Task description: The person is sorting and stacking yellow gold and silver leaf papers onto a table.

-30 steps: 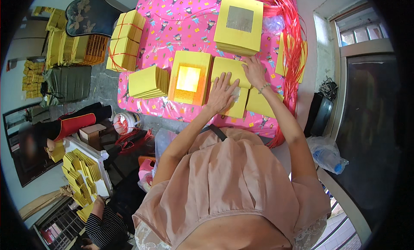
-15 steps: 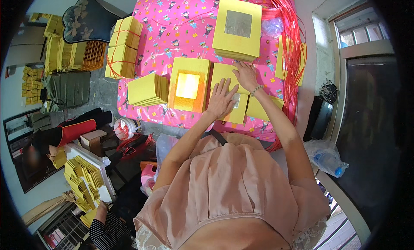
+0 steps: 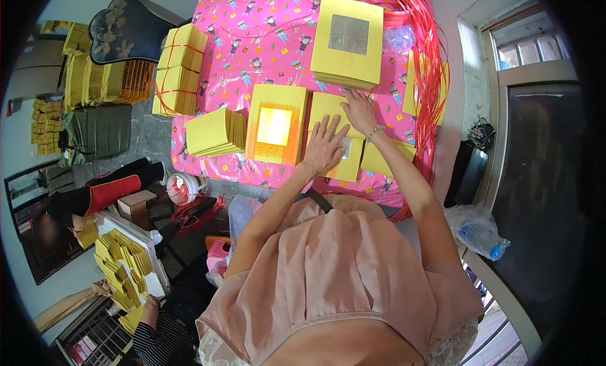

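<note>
My left hand [image 3: 325, 146] lies flat with its fingers spread on a yellow paper sheet [image 3: 325, 107], which appears folded over on itself. Beside it, my right hand [image 3: 360, 113] presses the right part of the same sheet, fingers stretched out. Below the fold, a lower yellow sheet [image 3: 347, 169] shows part of a silver patch, mostly covered by my left hand. Just left of my hands is a stack of yellow paper [image 3: 252, 148] with an orange and shiny gold square. Another yellow sheet [image 3: 385, 159] sticks out under my right wrist.
Beyond my hands stands a yellow stack with a silver square [image 3: 325, 63]. Folded yellow papers [image 3: 208, 133] and tied bundles [image 3: 180, 75] sit left on the pink patterned table cover [image 3: 246, 56]. Red ribbons [image 3: 432, 69] hang along its right edge. Another person's striped sleeve [image 3: 158, 341] shows lower left.
</note>
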The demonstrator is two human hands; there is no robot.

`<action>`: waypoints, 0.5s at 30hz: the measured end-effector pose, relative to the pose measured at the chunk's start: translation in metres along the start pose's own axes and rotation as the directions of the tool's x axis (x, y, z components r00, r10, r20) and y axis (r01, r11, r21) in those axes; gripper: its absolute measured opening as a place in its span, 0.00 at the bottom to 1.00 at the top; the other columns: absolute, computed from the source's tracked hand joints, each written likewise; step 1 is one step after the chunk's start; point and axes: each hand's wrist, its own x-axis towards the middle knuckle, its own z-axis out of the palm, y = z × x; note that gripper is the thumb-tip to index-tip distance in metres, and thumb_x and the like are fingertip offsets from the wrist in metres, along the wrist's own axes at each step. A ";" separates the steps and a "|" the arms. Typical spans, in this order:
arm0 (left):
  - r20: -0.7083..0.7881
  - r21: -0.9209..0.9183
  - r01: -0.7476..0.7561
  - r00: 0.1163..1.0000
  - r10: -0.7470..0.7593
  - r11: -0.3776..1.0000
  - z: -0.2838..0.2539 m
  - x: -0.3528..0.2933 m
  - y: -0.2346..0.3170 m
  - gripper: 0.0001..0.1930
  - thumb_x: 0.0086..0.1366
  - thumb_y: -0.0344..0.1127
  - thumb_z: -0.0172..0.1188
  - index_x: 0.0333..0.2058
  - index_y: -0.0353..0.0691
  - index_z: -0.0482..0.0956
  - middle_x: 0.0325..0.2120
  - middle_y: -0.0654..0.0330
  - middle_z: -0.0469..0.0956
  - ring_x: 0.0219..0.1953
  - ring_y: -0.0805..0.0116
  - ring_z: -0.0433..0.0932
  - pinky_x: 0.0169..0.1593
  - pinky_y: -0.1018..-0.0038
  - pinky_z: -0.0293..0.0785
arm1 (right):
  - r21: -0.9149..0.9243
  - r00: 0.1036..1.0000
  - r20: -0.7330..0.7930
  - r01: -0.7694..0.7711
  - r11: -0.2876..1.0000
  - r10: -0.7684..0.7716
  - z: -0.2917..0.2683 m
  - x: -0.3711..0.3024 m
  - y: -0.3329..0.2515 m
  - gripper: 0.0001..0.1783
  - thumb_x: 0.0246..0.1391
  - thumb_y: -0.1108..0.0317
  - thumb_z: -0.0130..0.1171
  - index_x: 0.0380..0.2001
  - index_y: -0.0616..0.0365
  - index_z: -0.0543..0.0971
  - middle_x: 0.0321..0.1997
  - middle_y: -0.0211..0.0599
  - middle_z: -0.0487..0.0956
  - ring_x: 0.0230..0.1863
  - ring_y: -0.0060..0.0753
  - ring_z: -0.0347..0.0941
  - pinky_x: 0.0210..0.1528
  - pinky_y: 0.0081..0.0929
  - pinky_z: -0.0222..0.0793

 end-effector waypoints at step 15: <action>0.086 0.031 0.008 0.996 -0.011 0.999 0.007 0.000 -0.003 0.37 0.62 0.53 0.54 0.67 0.50 0.56 0.70 0.51 0.46 0.70 0.37 0.41 0.69 0.45 0.41 | 0.130 0.996 0.067 -0.073 0.989 0.065 -0.006 -0.091 -0.020 0.07 0.56 0.69 0.53 0.35 0.60 0.69 0.36 0.50 0.73 0.36 0.58 0.73 0.35 0.50 0.69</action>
